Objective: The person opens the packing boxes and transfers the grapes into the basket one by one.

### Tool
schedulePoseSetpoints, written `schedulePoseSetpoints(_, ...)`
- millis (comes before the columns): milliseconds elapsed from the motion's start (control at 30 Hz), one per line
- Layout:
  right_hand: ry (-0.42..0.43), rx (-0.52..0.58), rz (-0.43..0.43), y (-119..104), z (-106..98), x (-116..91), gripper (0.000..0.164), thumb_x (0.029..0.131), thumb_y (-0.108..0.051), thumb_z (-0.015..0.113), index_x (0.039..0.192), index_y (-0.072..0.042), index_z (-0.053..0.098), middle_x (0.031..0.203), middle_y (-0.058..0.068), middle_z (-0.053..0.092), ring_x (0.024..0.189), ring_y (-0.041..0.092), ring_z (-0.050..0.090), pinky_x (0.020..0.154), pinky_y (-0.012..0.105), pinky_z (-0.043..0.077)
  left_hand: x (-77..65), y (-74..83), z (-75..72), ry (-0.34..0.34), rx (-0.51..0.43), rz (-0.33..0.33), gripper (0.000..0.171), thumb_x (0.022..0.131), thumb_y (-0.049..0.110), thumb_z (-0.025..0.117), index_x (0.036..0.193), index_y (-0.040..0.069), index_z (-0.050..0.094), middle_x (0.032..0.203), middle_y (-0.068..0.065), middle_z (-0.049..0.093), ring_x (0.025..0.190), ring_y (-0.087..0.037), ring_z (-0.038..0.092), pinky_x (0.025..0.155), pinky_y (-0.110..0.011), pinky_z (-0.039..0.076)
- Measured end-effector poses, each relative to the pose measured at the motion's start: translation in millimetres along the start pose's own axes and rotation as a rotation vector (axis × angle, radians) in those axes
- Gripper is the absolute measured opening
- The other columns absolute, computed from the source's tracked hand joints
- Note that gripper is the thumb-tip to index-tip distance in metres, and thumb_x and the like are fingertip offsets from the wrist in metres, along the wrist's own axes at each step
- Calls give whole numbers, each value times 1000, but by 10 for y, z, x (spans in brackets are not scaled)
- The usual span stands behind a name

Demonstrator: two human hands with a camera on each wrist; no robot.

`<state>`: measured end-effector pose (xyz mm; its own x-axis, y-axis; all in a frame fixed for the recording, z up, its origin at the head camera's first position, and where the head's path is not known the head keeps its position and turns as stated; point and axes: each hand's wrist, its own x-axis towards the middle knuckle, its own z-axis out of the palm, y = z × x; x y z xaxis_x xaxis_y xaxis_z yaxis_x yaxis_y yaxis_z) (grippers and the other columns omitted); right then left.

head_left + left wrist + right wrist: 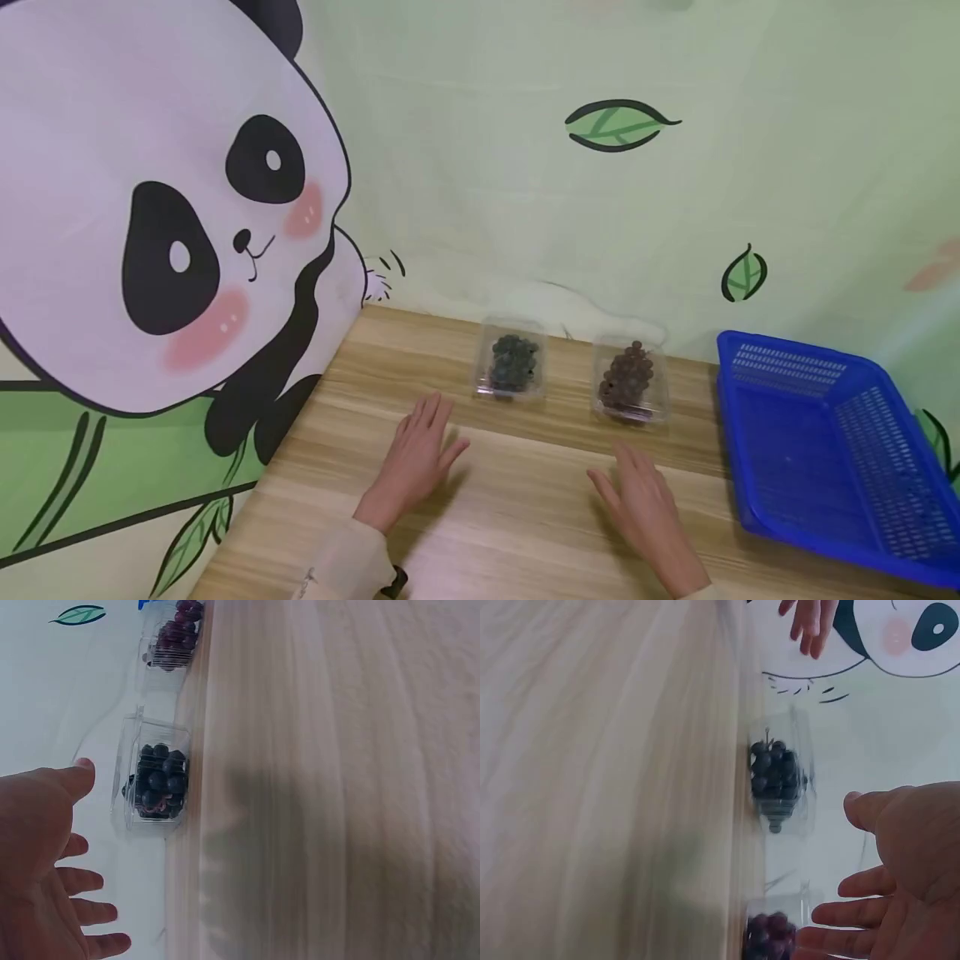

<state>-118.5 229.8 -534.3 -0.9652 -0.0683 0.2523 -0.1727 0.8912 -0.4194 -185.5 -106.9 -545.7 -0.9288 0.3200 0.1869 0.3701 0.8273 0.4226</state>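
Observation:
Two clear plastic boxes stand side by side near the back of the wooden table. Dark, nearly black grapes [513, 363] fill the left box [127, 776]; a bunch of reddish-purple grapes [628, 379] lies in the right box [660, 400]. My left hand [417, 454], fingers spread and thumb out, is over the table in front and left of the dark grapes. Below the red grapes, nearer to me, my right hand [641, 500] is held with extended fingers. Both hands hold nothing and stand apart from the boxes.
A blue plastic basket [738, 467] with slotted sides stands on the table [517, 508] at the right. Behind the table is a pale green wall [480, 167] with a large painted panda and leaves. The table's left edge runs beside the panda.

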Motion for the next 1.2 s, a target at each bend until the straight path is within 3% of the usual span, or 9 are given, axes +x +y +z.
schedulePoseSetpoints(167, -13, 31, 30, -105, 12, 119, 62, 102, -35, 66, 141, 11, 51, 137, 35, 56, 124, 53, 56, 99, 66, 46, 69, 38, -27, 49, -91, -32, 65, 104, 36, 62, 152, -3, 43, 158, -28, 37, 147, -46, 33, 113, -64, 33)
schedulePoseSetpoints(333, -33, 66, 73, -137, 26, 247, 60, 104, -35, 63, 146, 6, 50, 140, 31, 56, 123, 51, 57, 97, 65, 48, 143, 60, -15, 114, -130, -72, 57, 103, 30, 65, 147, -3, 50, 144, -27, 52, 133, -44, 50, 107, -60, 43)
schedulePoseSetpoints(467, -45, 119, 110, -160, 35, 356, 54, 105, -34, 61, 144, 3, 53, 137, 26, 60, 114, 43, 65, 92, 62, 52, 215, 71, -1, 136, -169, -127, 55, 102, 29, 67, 144, -3, 52, 137, -25, 57, 124, -42, 57, 103, -56, 47)
schedulePoseSetpoints(567, -50, 195, 148, -192, 38, 426, 52, 106, -32, 59, 142, 4, 54, 132, 23, 63, 106, 36, 69, 89, 58, 54, 277, 88, 4, 127, -221, -175, 54, 102, 29, 66, 143, -3, 52, 135, -23, 58, 122, -39, 58, 101, -54, 49)
schedulePoseSetpoints(733, -40, 381, 224, -257, 76, 535, 50, 106, -32, 58, 140, 6, 57, 127, 23, 66, 106, 35, 70, 89, 51, 57, 383, 129, -7, 128, -356, -238, 51, 102, 27, 66, 142, -3, 54, 129, -19, 63, 113, -33, 63, 94, -50, 53)
schedulePoseSetpoints(933, -17, 599, 341, -341, 168, 679, 43, 106, -24, 60, 134, 8, 61, 105, 24, 72, 79, 29, 74, 66, 30, 59, 509, 125, 3, 155, -499, -290, 46, 101, 20, 67, 138, -6, 57, 122, -19, 66, 106, -32, 66, 88, -46, 57)
schedulePoseSetpoints(1200, -27, 697, 416, -415, 266, 859, 39, 105, -21, 58, 130, 9, 64, 101, 27, 71, 73, 29, 74, 69, 38, 62, 670, 72, 19, 145, -683, -348, 40, 103, 15, 62, 133, -11, 59, 115, -21, 68, 104, -35, 67, 90, -46, 56)
